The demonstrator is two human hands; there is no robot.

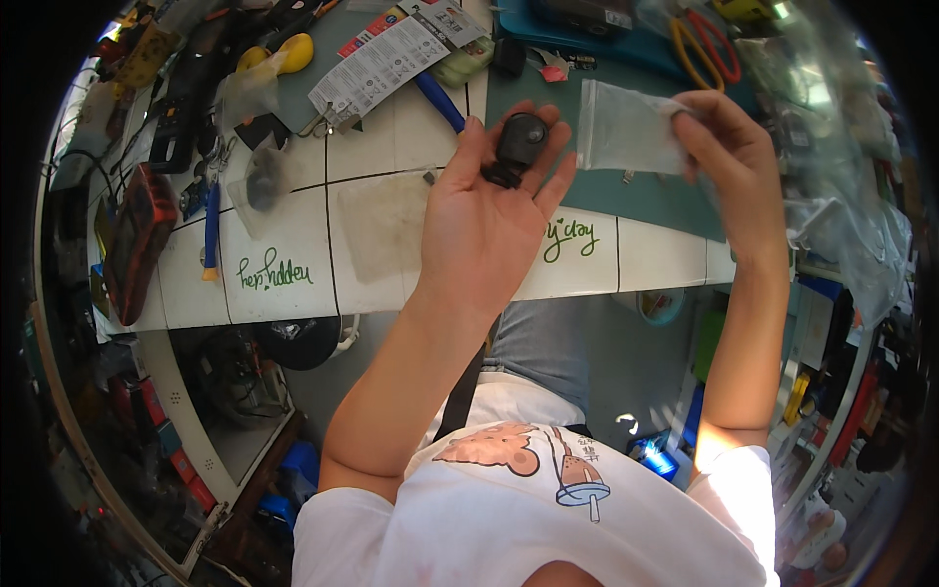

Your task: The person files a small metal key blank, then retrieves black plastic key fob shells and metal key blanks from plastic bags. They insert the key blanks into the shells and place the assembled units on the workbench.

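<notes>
Where the left palm turns up: a black fob (522, 139) rests across the loosely bent fingers of the left hand (484, 217), thumb standing apart, nothing clenched.
Fob's spot: held above the green mat (606, 198), near its left edge, back from the front edge of the white-tiled desk (293, 207).
Fob's handling: apparently light and hard-shelled, perhaps smooth enough to slide from a tipped palm; its rounded sides look the surest hold, clear of the round spot on its face.
Small dark piece (502, 176): at the fob's lower end; whether joined to it, cannot be told.
Right hand (732, 147): pinches a clear bag (631, 127) at its right side, over the mat.
Bag's handling: likely near weightless, limp and slick, best taken by an edge.
Desk's left front corner: a blue-handled tool (211, 230) lies near.
</notes>
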